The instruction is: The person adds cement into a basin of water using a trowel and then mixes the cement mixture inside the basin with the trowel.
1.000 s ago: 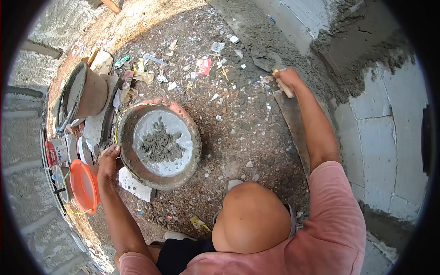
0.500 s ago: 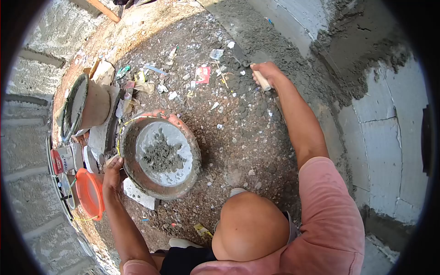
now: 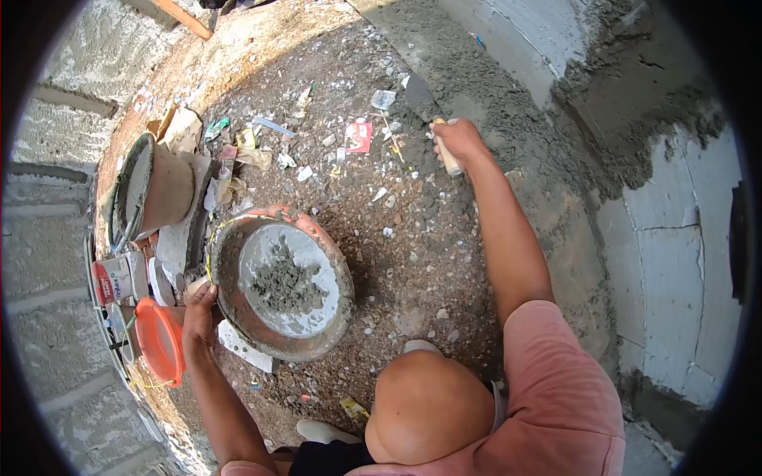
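Observation:
My right hand [image 3: 456,143] is closed round the wooden handle of a trowel [image 3: 421,97]. The trowel's blade lies at the edge of a strip of wet mortar [image 3: 508,111] along the foot of the block wall. My left hand [image 3: 200,309] grips the left rim of a round basin [image 3: 340,321], which is tilted slightly. Inside the basin, a small heap of grey mortar [image 3: 287,279] sits on the wet, smeared bottom.
A mortar-crusted bucket [image 3: 171,186] stands at the left, with an orange bucket [image 3: 159,341] and a red-and-white paint tub [image 3: 111,279] nearer me. Litter and stones cover the ground. A block wall [image 3: 671,262] curves along the right.
My right hand and the trowel have shifted slightly left and toward me. My left hand still holds the basin. The whole view has shifted slightly.

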The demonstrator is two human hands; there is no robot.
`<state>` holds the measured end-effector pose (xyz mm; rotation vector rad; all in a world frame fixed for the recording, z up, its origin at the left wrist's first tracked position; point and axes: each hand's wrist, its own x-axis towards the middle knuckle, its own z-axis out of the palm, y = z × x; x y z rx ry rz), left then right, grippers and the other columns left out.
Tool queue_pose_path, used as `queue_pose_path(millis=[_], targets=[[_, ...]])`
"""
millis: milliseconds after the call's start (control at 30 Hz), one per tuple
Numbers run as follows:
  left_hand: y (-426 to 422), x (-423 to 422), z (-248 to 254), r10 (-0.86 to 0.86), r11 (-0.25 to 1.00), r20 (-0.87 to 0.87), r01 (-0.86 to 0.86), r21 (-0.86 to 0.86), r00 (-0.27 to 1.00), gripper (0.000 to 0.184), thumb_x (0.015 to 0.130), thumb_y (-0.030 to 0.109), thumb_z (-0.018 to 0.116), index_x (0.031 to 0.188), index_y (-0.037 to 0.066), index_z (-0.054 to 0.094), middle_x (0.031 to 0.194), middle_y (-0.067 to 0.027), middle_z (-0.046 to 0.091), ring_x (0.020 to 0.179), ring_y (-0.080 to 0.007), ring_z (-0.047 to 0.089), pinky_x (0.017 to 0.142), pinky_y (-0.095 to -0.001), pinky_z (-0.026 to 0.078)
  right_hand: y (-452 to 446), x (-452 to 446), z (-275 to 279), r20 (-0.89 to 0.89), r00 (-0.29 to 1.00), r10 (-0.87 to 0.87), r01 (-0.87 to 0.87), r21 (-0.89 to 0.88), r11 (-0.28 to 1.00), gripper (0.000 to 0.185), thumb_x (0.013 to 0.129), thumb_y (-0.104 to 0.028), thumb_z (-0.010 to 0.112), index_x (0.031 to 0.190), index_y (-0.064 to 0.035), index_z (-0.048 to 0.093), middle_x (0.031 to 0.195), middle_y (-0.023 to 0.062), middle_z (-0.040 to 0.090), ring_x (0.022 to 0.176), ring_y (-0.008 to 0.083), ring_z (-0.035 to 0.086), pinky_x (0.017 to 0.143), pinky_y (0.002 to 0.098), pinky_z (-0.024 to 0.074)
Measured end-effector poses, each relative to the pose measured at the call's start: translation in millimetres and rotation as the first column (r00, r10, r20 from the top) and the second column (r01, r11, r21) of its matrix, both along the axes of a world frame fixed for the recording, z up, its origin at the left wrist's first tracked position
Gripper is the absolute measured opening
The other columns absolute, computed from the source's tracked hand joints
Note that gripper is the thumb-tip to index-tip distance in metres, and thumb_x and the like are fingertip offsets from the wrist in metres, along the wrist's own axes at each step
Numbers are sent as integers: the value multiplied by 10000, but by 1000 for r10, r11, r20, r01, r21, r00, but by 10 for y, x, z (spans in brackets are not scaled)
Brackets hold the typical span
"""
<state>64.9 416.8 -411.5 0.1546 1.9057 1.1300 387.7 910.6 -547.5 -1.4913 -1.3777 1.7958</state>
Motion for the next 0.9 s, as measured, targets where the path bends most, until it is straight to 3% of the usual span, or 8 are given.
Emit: queue_pose_path(millis=[133,267,333,433,567,667,800,900], targets=[[-37,-47,-41,3,1000,-8,-3,1,1000,314,1054,212,466,1299,42,567,1154,-71,669,1012,-200,657,912,-369,543,530,180,-236,311,949,-52,21,99,995,266,910,-193,709,1000,49,646,858,130,656,631,204,638,511,373,516],[-9,-16,-22,-10,1000,-24,10,0,1000,305,1054,210,470,1299,62,576,1147,-50,672,1000,-176,656,887,-349,549,542,581,-243,-42,951,-306,300,-116,947,249,947,-209,659,1029,21,611,814,95,609,598,196,596,522,373,516],[30,7,5,-1,999,-36,-1,-32,999,302,1053,211,475,1296,70,581,1142,-38,674,993,-163,656,871,-343,551,380,657,-153,-291,839,-460,371,-312,875,253,963,-227,634,1047,7,588,793,78,581,587,193,576,513,375,514],[27,-18,7,-15,999,-25,14,-33,1000,296,1050,212,482,1290,77,589,1133,-24,676,984,-149,654,854,-338,553,73,164,101,-398,818,-415,312,-300,902,253,979,-236,604,1058,1,567,786,90,567,615,212,585,484,380,515],[31,-34,55,-44,995,-21,42,-89,999,286,1045,218,496,1274,78,594,1130,-26,679,979,-159,663,841,-344,558,716,-653,-99,-347,897,-274,155,-335,929,249,960,-193,611,1029,38,549,699,134,582,537,269,594,488,423,536],[50,-21,51,-19,998,-37,16,-68,999,306,1045,198,488,1292,46,585,1122,-56,694,959,-179,688,847,-350,573,1119,-722,-179,-267,922,-280,230,-205,951,243,966,-186,596,1068,25,531,719,136,584,555,273,602,486,435,535],[50,-13,60,-4,997,-43,1,-80,999,321,1045,193,485,1305,28,577,1118,-69,700,949,-192,699,853,-351,579,1286,-117,-268,-430,667,-608,467,-394,791,208,991,-241,554,998,-34,525,745,120,572,592,265,596,501,424,521],[76,12,64,-35,998,-32,33,-59,999,260,1040,231,493,1220,82,607,1091,-28,685,951,-163,672,809,-338,565,1121,310,-357,-527,544,-653,420,-502,756,245,1007,-282,520,951,-44,516,749,107,565,596,254,580,511,403,514]])
